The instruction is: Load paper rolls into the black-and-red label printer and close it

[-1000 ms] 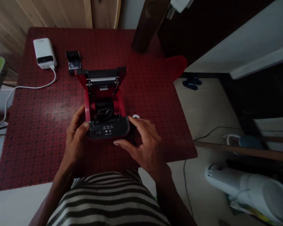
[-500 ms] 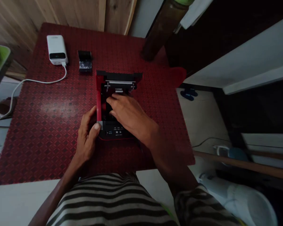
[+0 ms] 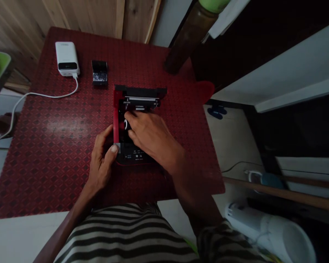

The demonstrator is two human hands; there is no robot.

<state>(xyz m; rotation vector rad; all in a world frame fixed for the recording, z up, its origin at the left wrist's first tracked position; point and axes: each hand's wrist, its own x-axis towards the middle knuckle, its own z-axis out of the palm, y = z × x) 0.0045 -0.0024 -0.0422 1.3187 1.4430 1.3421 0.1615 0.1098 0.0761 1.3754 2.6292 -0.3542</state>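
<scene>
Two hands now work the open red-and-black thermal receipt printer (image 3: 115,120): my left hand (image 3: 101,164) grips its near left corner, while my half-curled right hand (image 3: 150,137) has moved from beside it into its compartment (image 3: 123,125), its hold there hidden.

Right hand (image 3: 153,140): formerly outside casing, beside front right corner; now over open red-and-black printer (image 3: 134,156), fingers (image 3: 131,118) reaching down into compartment (image 3: 122,126). Striped sleeve (image 3: 222,244) on right arm: now in view, lower right. Printer: shifted right on red patterned table (image 3: 57,146), wider gap to small black box (image 3: 99,73); body turned squarer. Left hand (image 3: 100,164): moved along with printer, thumb still on front left corner.
</scene>
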